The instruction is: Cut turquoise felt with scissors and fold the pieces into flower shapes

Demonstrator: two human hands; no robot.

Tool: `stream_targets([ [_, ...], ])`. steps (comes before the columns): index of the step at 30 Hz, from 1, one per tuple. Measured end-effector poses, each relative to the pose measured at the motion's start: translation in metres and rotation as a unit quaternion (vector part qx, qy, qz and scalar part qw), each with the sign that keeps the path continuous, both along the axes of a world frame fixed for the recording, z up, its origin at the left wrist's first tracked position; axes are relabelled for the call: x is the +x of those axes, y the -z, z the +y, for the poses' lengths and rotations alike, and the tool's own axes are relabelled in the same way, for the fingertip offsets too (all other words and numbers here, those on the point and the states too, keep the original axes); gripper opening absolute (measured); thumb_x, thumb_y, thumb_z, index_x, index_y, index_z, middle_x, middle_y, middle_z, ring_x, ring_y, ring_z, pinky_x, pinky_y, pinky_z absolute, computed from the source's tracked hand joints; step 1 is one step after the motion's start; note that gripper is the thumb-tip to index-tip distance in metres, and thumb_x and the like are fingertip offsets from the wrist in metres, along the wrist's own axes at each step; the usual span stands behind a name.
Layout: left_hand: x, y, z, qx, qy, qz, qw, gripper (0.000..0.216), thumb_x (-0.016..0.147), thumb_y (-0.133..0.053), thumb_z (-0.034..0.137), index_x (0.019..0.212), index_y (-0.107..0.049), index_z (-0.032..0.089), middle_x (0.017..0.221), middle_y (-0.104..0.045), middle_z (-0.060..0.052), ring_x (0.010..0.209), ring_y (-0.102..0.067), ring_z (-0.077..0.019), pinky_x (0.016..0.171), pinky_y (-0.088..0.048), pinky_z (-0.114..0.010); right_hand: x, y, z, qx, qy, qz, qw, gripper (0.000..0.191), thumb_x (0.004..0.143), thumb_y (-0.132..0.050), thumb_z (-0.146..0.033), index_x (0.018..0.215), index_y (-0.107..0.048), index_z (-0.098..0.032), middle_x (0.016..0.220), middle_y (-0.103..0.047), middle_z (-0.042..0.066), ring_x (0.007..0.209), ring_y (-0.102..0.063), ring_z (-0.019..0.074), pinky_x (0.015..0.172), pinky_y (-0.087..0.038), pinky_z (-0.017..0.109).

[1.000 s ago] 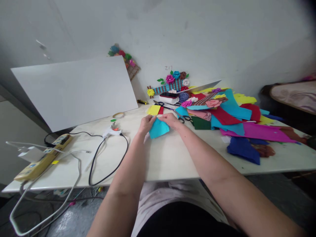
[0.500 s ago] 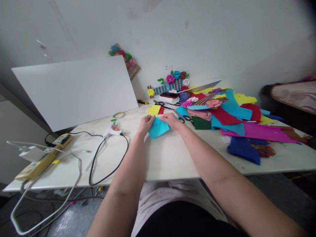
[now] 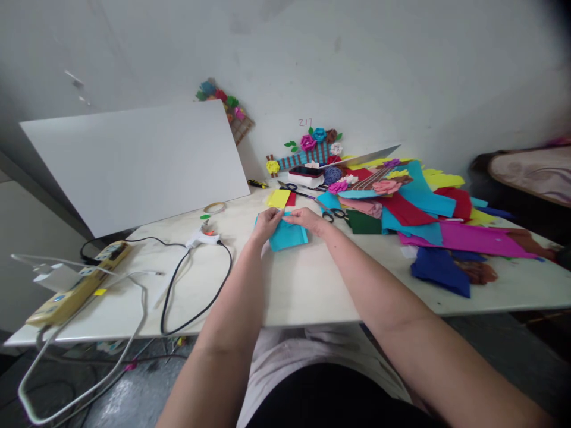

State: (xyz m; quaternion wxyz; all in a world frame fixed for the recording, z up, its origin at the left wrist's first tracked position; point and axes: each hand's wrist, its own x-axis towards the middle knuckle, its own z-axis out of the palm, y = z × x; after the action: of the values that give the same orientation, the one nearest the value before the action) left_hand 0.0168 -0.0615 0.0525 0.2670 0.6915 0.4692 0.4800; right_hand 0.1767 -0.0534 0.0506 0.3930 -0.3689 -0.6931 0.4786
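Note:
A turquoise sheet of paper (image 3: 288, 236), perhaps crepe or felt, hangs between my hands over the middle of the table. My left hand (image 3: 268, 223) pinches its top edge, and my right hand (image 3: 307, 221) grips the same edge just to the right. The fingertips of both hands nearly meet there. Part of the sheet shows to the left, behind my left fingers. Just beyond my hands lie a yellow square (image 3: 279, 198) and a red piece (image 3: 291, 200).
A white glue gun (image 3: 201, 238) with a black cord and a tape roll (image 3: 215, 208) lie left. Scissors (image 3: 332, 214) rest beside a heap of coloured sheets (image 3: 414, 208) on the right. A white board (image 3: 143, 166) leans on the wall; a power strip (image 3: 80, 285) sits at far left.
My fingertips have drawn closer together at the sheet's top edge. The sheet has turned a little, and more of it now shows left of my left hand.

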Motion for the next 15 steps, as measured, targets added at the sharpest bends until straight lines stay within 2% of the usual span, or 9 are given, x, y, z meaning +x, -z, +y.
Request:
stream_targets([
  [6,0.0002,0.0035,0.0023,-0.003,0.014,-0.011,1.000,0.035,0.074,-0.052,0.046,0.056,-0.043,0.018,0.054,-0.033,0.004,0.054,-0.029,-0.0087,0.050,-0.023,-0.022,-0.0025,0.0000,-0.0014,0.016,0.030,-0.016,0.999,0.052,0.053,-0.069,-0.055,0.049,-0.032,-0.018,0.047,-0.025,-0.009,0.047,-0.021,0.0047,0.048,-0.015,0.023],
  [15,0.0021,0.0022,-0.0018,-0.050,0.015,-0.071,0.996,0.036,0.072,-0.055,0.047,0.057,-0.043,0.017,0.053,-0.031,0.005,0.053,-0.029,-0.0086,0.050,-0.023,-0.023,-0.0042,0.0000,-0.0012,0.018,0.025,-0.015,0.999,0.048,0.055,-0.066,-0.054,0.050,-0.035,-0.018,0.047,-0.027,-0.009,0.047,-0.023,0.0052,0.047,-0.015,0.023],
])
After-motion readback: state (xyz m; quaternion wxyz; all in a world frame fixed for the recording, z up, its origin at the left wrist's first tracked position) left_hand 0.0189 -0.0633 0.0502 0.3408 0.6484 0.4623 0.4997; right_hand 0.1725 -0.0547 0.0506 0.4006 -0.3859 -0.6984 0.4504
